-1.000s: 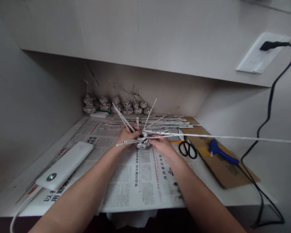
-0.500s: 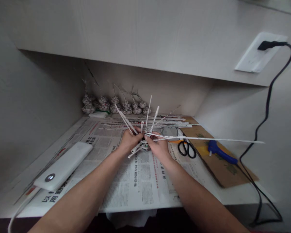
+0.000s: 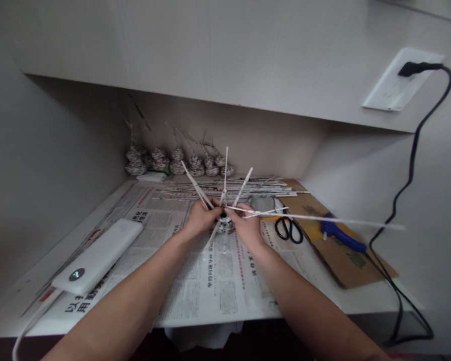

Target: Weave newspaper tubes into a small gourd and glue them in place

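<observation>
Between my hands is a small round woven paper piece, with several rolled-paper spokes sticking out of it in different directions. My left hand is closed on its left side, thumb near the top opening. From the right, my right hand pinches a long thin paper strip against the weave, and the strip's free end reaches far to the right. Fingers hide part of the rim. Just beyond my hands lies a pile of rolled paper sticks.
Woven gourd shapes line the back wall. A white power bank lies left on the newspaper. To the right are black-handled scissors and a blue glue gun on cardboard, its black cord hanging nearby.
The woven piece has turned a little between my hands, so its spokes point differently. The strip's far end has dipped slightly. Both hands stay in about the same place.
</observation>
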Demonstrator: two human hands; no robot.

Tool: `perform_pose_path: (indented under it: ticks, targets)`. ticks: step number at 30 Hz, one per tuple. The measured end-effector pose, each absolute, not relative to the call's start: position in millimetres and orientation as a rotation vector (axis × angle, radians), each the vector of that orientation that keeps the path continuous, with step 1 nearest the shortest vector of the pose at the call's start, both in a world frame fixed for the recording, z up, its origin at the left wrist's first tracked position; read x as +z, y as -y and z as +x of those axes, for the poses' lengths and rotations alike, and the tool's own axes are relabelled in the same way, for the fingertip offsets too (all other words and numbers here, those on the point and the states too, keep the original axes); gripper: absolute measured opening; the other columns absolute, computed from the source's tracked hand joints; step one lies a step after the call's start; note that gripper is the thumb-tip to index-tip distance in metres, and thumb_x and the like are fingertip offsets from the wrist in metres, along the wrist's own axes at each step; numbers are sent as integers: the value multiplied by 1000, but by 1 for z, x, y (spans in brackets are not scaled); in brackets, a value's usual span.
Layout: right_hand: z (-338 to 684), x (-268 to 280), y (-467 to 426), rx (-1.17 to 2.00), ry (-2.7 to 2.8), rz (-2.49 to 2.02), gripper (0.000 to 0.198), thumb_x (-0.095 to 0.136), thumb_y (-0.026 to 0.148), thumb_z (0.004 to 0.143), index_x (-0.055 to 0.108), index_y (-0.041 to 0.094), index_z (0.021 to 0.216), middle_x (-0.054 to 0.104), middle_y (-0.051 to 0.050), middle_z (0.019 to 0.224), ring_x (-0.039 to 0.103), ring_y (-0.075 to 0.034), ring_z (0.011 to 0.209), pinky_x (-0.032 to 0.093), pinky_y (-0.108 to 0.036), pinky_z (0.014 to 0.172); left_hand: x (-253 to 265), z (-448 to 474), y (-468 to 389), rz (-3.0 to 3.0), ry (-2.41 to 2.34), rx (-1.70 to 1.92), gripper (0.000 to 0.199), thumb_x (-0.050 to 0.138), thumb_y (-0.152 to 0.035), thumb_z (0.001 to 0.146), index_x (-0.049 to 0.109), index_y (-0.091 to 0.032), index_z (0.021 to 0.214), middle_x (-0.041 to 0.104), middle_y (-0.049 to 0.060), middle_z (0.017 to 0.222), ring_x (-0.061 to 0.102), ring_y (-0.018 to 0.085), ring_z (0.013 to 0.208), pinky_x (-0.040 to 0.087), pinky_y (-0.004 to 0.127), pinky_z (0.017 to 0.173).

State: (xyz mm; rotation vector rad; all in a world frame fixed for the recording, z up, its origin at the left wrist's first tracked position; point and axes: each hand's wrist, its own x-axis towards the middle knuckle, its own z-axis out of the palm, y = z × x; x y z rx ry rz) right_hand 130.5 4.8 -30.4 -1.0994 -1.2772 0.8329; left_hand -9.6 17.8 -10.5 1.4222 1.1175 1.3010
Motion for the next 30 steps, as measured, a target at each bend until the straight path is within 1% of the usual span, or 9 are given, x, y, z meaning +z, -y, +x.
perform_pose_path:
  ticks: [5,10,12,15,17,19,22,26,30]
  targets:
    - [129,-26,-1,828,1225,-1124,26,67,44,73,67,18,74,67,-1,65,59,-15,58,44,-24,54,-14,-8,-19,1419,-1100,1278,15,70,-28,63,62,-16,69,61,-2,58,55,12,54,41,23,55]
    - [129,-27,-3,879,1143,-1154,26,68,42,70,68,17,74,68,-1,65,59,-15,57,44,-25,54,-5,-18,-20,1343,-1044,1163,19,74,-27,60,66,-15,73,67,3,67,60,15,61,45,26,60]
    - [130,-27,-6,921,1069,-1174,26,70,41,67,67,16,76,69,-2,66,60,-16,58,45,-26,55,4,-29,-18,1322,-912,991,29,75,-25,60,69,-14,86,71,7,80,64,18,71,48,28,67]
    - [133,-24,-8,995,990,-1166,28,73,39,62,67,16,76,70,-4,67,61,-17,58,46,-27,55,13,-47,-17,1334,-674,766,58,79,-17,56,65,-18,112,70,11,105,65,22,96,49,33,85]
    - [134,-21,-7,1045,1000,-1139,27,74,38,61,67,15,74,69,-4,65,61,-17,57,46,-27,54,13,-54,-20,1330,-626,717,64,80,-16,56,62,-21,118,69,11,111,64,22,103,49,34,88]
    - [134,-20,-5,1079,1055,-1118,25,74,38,62,67,16,71,69,-4,64,60,-17,55,45,-27,52,8,-55,-24,1280,-677,740,55,81,-18,56,66,-21,109,70,10,107,67,20,93,52,32,81]
    - [133,-20,-2,1069,1136,-1130,24,72,39,65,66,16,69,67,-2,61,57,-16,53,43,-26,51,1,-51,-28,1237,-781,800,43,81,-27,59,69,-17,99,72,7,91,66,14,71,53,28,68]
    - [131,-21,0,1074,1115,-1163,27,76,39,58,62,16,66,63,0,58,53,-13,51,40,-26,50,0,-44,-28,1266,-832,849,45,85,-30,55,67,-14,93,69,3,74,60,11,56,50,25,56]
    - [131,-22,0,1037,1156,-1161,26,74,38,60,60,17,63,62,0,58,52,-13,51,39,-26,49,3,-36,-24,1327,-935,945,43,86,-33,52,60,-14,81,62,-2,64,56,10,49,45,23,48]
